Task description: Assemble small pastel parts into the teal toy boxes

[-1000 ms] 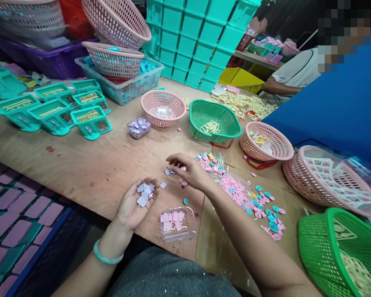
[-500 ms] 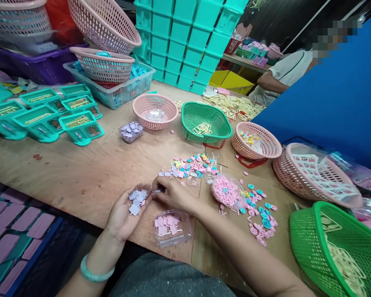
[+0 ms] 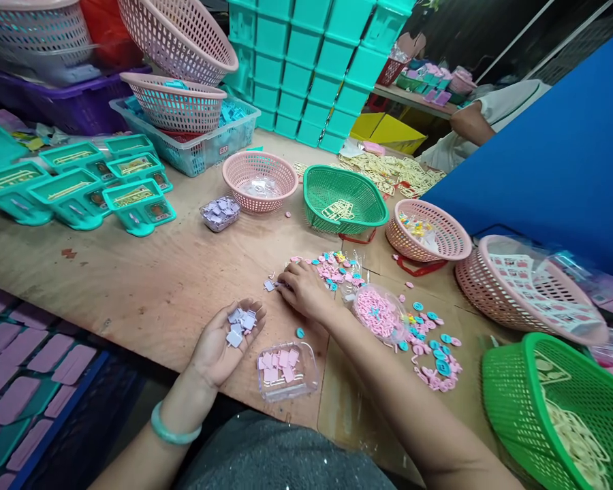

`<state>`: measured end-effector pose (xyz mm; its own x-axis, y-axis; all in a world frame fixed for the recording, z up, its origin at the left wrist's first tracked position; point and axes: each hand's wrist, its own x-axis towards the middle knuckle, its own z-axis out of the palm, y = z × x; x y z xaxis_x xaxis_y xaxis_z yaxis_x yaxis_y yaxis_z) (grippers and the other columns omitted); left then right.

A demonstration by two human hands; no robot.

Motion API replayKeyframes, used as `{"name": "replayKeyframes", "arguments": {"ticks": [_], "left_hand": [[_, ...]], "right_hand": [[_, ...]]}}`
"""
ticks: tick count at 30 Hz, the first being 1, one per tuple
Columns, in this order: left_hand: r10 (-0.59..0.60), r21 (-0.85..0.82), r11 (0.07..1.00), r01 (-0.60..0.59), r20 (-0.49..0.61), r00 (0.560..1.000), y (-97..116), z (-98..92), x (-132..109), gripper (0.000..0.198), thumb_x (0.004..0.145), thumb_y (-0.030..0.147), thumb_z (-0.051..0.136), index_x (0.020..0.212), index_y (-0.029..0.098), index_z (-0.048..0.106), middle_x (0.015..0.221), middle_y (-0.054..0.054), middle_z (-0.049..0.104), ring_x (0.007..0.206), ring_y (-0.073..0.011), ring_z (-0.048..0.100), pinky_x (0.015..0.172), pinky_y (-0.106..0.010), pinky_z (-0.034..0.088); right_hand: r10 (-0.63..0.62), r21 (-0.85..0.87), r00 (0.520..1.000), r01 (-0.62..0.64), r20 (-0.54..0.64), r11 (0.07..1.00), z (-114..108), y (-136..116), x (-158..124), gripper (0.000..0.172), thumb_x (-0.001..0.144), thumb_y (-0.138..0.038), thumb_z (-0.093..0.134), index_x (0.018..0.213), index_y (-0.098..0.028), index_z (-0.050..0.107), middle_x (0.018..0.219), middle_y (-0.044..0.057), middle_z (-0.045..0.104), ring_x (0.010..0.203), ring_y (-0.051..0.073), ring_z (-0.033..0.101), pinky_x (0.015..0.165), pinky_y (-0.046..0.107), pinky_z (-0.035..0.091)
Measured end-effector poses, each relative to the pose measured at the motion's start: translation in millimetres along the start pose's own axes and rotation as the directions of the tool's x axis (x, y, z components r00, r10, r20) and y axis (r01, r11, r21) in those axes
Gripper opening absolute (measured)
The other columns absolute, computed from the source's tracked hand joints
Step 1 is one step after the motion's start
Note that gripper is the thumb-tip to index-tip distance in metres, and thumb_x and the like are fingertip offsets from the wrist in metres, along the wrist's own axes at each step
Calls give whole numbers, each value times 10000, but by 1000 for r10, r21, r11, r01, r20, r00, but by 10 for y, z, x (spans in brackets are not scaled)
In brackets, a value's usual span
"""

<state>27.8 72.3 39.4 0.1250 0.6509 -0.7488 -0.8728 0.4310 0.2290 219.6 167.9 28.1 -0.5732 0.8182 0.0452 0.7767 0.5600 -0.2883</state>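
My left hand is cupped palm up near the table's front edge and holds a small heap of lilac plastic tiles. My right hand reaches palm down to the near-left side of a mixed pile of pink and blue pieces. Its bent fingers close over lilac tiles on the table, their tips partly hidden. Just left of them lies a loose lilac tile. A clear box with pink tiles stands between my forearms. Beyond my right wrist is a clear bowl of pink pieces.
Behind stand a clear box of lilac tiles, a pink basket and a green basket. Teal toy trays lie left, below stacked baskets and bins. More baskets line the right. A co-worker's arm shows behind the blue panel.
My right hand has left the left palm and moved right and away to the mixed pile. The left hand, still cupped, appears slightly farther right. A blue button piece now lies near my right wrist.
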Motion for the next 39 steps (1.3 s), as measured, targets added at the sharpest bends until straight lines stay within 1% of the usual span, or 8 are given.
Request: {"name": "replayKeyframes", "arguments": {"ticks": [7, 11, 15, 22, 28, 33, 36, 39], "left_hand": [[38, 17, 999, -39, 45, 998, 26, 54, 39, 326, 1014, 182, 395, 939, 90, 700, 988, -140, 763, 898, -213, 748, 823, -373, 642], [37, 35, 999, -37, -16, 999, 94, 43, 40, 327, 1005, 172, 407, 878, 93, 697, 904, -137, 757, 833, -208, 751, 709, -296, 643], [47, 45, 998, -45, -48, 998, 110, 32, 9, 315, 996, 160, 421, 837, 105, 688, 834, -112, 746, 774, -194, 746, 692, -304, 646], [71, 71, 995, -68, -47, 996, 86, 58, 40, 308, 985, 145, 431, 825, 100, 690, 836, -122, 748, 801, -205, 751, 727, -328, 654], [95, 100, 991, -91, -42, 995, 91, 87, 68, 319, 992, 137, 412, 839, 91, 688, 873, -129, 752, 815, -201, 753, 711, -302, 650], [90, 122, 989, -87, -21, 996, 19, 212, 87, 316, 995, 139, 399, 852, 97, 678, 891, -131, 752, 835, -216, 752, 714, -328, 651], [13, 126, 992, -21, 59, 998, -40, 344, 120, 332, 1010, 170, 370, 900, 114, 678, 895, -114, 751, 779, -191, 745, 643, -287, 638], [-100, 169, 982, 86, 77, 992, -92, 482, 160, 310, 1005, 183, 383, 928, 125, 678, 892, -114, 749, 776, -196, 746, 601, -270, 629]], "right_hand": [[-74, 348, 997, 81, -32, 934, -5, -336, -19, 205, 1014, -257, 521, 1101, -183, 691, 991, 73, 693, 923, 180, 625, 841, 299, 464], [124, 93, 991, -128, 54, 987, 32, -299, 97, 199, 999, -276, 547, 991, -157, 706, 986, 104, 675, 931, 214, 603, 830, 320, 451], [95, -14, 993, -94, 68, 995, 76, -259, 158, 175, 983, -249, 547, 949, -176, 702, 1057, 113, 669, 1009, 253, 551, 874, 356, 428], [43, 108, 999, -46, 34, 993, 159, -258, 90, 239, 884, -36, 519, 1031, -162, 660, 1002, 82, 665, 958, 223, 529, 873, 327, 408], [-33, 206, 997, 19, 65, 978, 92, -184, -45, 107, 943, -122, 556, 949, -161, 656, 1034, 95, 635, 950, 197, 553, 851, 311, 433], [51, 429, 999, -43, -6, 902, -90, -331, -84, 212, 845, 14, 556, 891, -180, 625, 921, 32, 627, 890, 156, 591, 806, 267, 467], [7, 485, 994, 46, -106, 873, -300, -403, -246, 161, 899, -138, 644, 1045, -204, 636, 1057, 54, 655, 1026, 174, 612, 915, 310, 492], [89, 328, 983, -32, -161, 944, -510, -187, -641, 574, 822, -405, 781, 1323, -249, 549, 1376, 129, 556, 1310, 288, 493, 1101, 485, 412]]}}
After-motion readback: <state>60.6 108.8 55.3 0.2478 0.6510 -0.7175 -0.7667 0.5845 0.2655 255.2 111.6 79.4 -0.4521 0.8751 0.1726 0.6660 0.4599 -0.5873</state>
